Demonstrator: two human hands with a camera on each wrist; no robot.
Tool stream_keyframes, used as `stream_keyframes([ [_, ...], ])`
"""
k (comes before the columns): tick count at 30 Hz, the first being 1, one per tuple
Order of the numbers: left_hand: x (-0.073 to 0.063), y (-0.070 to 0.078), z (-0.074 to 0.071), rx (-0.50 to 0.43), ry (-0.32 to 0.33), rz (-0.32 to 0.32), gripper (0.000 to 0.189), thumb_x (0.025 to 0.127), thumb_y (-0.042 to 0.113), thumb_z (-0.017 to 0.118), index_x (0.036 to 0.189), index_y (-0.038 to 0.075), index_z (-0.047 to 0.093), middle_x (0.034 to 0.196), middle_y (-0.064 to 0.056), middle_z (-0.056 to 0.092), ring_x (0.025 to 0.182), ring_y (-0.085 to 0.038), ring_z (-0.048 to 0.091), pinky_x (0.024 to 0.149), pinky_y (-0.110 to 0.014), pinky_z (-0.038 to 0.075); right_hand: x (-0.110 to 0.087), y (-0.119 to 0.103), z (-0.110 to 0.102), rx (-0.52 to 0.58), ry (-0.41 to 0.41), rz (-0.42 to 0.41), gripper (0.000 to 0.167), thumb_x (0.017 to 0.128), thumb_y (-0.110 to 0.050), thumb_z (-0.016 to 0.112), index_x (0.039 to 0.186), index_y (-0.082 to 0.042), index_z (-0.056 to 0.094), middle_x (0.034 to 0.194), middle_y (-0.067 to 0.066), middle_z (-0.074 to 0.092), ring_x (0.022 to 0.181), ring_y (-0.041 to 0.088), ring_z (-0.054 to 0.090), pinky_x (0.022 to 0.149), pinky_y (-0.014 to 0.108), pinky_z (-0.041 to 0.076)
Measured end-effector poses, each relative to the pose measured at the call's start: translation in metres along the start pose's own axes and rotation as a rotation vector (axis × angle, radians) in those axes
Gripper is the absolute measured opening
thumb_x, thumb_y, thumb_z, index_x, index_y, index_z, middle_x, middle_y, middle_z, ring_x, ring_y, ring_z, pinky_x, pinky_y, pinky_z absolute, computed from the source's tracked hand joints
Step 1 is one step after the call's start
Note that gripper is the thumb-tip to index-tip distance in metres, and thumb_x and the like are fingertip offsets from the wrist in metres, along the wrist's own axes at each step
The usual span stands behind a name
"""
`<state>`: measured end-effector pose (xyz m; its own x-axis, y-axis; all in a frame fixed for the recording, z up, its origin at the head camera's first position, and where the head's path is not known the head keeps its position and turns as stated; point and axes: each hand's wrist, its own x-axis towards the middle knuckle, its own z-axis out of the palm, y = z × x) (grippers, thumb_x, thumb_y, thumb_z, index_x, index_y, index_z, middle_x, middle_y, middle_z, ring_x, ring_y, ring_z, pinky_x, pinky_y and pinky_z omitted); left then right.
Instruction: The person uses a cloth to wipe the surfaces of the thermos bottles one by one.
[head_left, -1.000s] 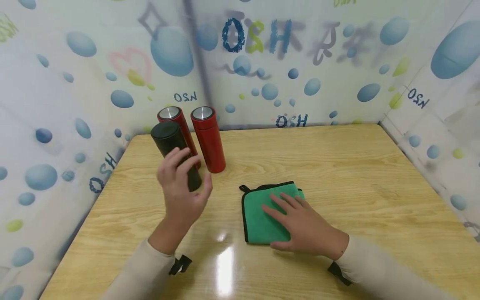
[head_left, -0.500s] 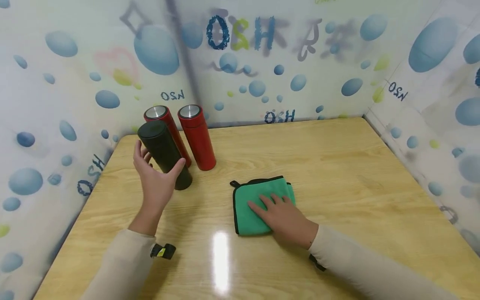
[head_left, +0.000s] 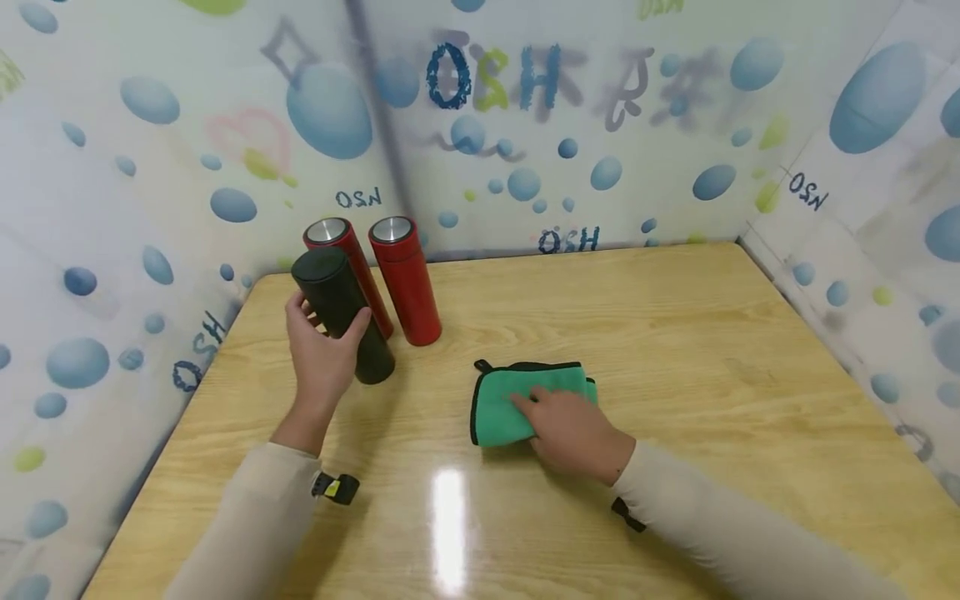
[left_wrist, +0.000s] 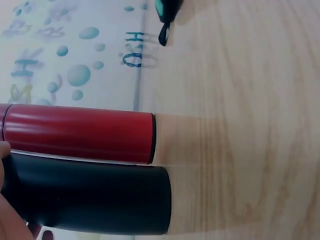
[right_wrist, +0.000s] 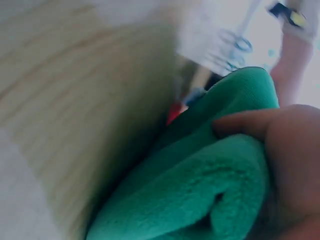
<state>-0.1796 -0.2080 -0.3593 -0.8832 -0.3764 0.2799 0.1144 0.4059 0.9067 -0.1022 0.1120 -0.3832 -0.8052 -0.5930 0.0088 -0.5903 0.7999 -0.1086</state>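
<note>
A black thermos bottle [head_left: 333, 283] stands at the left of the table, and my left hand [head_left: 321, 358] grips its side, thumb on the right and fingers on the left. In the left wrist view only part of that hand shows at the edge, against the black bottle [left_wrist: 90, 195]. My right hand [head_left: 577, 429] pinches a folded green cloth [head_left: 497, 408] with black trim. The cloth's near edge is raised and bent over; the right wrist view shows its fleecy fold [right_wrist: 175, 195] bunched against the fingers.
Two red thermos bottles with silver tops, the right one [head_left: 411, 292] and the left one [head_left: 332, 232], stand right behind the black one. Past the wooden table's [head_left: 637, 317] back edge rises a wall covering [head_left: 465, 200] printed with blue spots.
My left hand has come around the black bottle from its front and now grips it. The right hand, earlier spread flat on the cloth, has curled and lifted the near edge.
</note>
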Motion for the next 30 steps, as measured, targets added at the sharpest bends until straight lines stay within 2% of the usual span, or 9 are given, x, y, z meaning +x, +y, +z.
stream_keyframes([
  [2, -0.001, 0.000, 0.002, 0.012, 0.002, 0.037, 0.084, 0.085, 0.039, 0.078, 0.151, 0.022, 0.029, 0.143, -0.009, 0.045, 0.122, -0.024, 0.045, 0.095, -0.040, 0.040, -0.003, 0.006, -0.006, 0.117, -0.001, 0.066, 0.051, 0.090, -0.011, 0.064, 0.139, -0.003, 0.057, 0.127, 0.017, 0.066, 0.096, 0.031, 0.070, 0.071, 0.042, 0.059],
  [4, -0.003, 0.001, 0.005, 0.023, -0.005, 0.069, 0.082, 0.085, 0.039, 0.078, 0.150, 0.022, 0.031, 0.141, -0.009, 0.048, 0.120, -0.024, 0.047, 0.092, -0.040, 0.040, -0.007, 0.014, -0.010, 0.255, 0.040, 0.132, 0.049, 0.091, -0.009, 0.059, 0.140, -0.003, 0.055, 0.128, 0.016, 0.067, 0.092, 0.024, 0.070, 0.072, 0.041, 0.058],
  [9, -0.021, 0.005, 0.013, 0.034, -0.054, 0.153, 0.077, 0.083, 0.035, 0.080, 0.147, 0.018, 0.039, 0.134, -0.008, 0.055, 0.115, -0.023, 0.051, 0.086, -0.044, 0.039, -0.015, 0.028, -0.012, 0.598, 0.192, 0.237, 0.041, 0.099, -0.010, 0.053, 0.140, -0.006, 0.056, 0.113, 0.011, 0.072, 0.077, 0.013, 0.061, 0.078, 0.036, 0.053],
  [11, -0.030, 0.008, 0.018, 0.022, -0.089, 0.190, 0.077, 0.082, 0.031, 0.082, 0.144, 0.015, 0.041, 0.131, -0.007, 0.057, 0.113, -0.022, 0.054, 0.088, -0.045, 0.042, -0.018, 0.030, -0.011, 0.698, 0.244, 0.261, 0.036, 0.102, -0.012, 0.052, 0.137, -0.007, 0.058, 0.111, 0.012, 0.072, 0.084, 0.015, 0.064, 0.083, 0.038, 0.054],
  [14, -0.045, 0.015, 0.027, 0.022, -0.140, 0.241, 0.076, 0.079, 0.028, 0.085, 0.141, 0.012, 0.044, 0.127, -0.007, 0.059, 0.109, -0.022, 0.056, 0.085, -0.045, 0.045, -0.020, 0.028, -0.011, 0.813, 0.313, 0.301, 0.034, 0.104, -0.016, 0.051, 0.135, -0.005, 0.059, 0.121, 0.016, 0.069, 0.103, 0.023, 0.067, 0.091, 0.044, 0.054],
  [17, -0.059, 0.023, 0.037, 0.034, -0.192, 0.268, 0.074, 0.078, 0.029, 0.086, 0.138, 0.012, 0.045, 0.126, -0.007, 0.059, 0.109, -0.022, 0.055, 0.085, -0.047, 0.047, -0.019, 0.023, -0.014, 0.895, 0.371, 0.338, 0.034, 0.105, -0.020, 0.050, 0.133, -0.003, 0.059, 0.128, 0.018, 0.066, 0.114, 0.030, 0.064, 0.097, 0.048, 0.052],
  [23, -0.082, 0.037, 0.059, 0.061, -0.295, 0.314, 0.082, 0.077, 0.032, 0.087, 0.144, 0.018, 0.041, 0.130, -0.001, 0.057, 0.114, -0.020, 0.054, 0.086, -0.045, 0.050, -0.010, 0.011, -0.017, 1.032, 0.455, 0.355, 0.034, 0.105, -0.019, 0.049, 0.133, 0.001, 0.056, 0.125, 0.020, 0.065, 0.110, 0.030, 0.065, 0.094, 0.040, 0.053],
  [27, -0.091, 0.042, 0.076, 0.020, -0.350, 0.379, 0.097, 0.076, 0.030, 0.088, 0.151, 0.020, 0.028, 0.134, 0.000, 0.055, 0.115, -0.018, 0.055, 0.088, -0.042, 0.052, -0.006, 0.005, -0.016, 1.110, 0.485, 0.338, 0.035, 0.106, -0.017, 0.046, 0.135, 0.003, 0.051, 0.129, 0.021, 0.062, 0.114, 0.031, 0.063, 0.095, 0.037, 0.053],
  [30, -0.095, 0.045, 0.085, -0.039, -0.393, 0.406, 0.099, 0.075, 0.028, 0.088, 0.152, 0.019, 0.026, 0.137, 0.001, 0.054, 0.121, -0.018, 0.056, 0.098, -0.045, 0.052, -0.005, 0.000, -0.016, 1.149, 0.511, 0.311, 0.037, 0.107, -0.017, 0.044, 0.139, 0.001, 0.047, 0.134, 0.020, 0.058, 0.119, 0.029, 0.060, 0.097, 0.036, 0.052],
])
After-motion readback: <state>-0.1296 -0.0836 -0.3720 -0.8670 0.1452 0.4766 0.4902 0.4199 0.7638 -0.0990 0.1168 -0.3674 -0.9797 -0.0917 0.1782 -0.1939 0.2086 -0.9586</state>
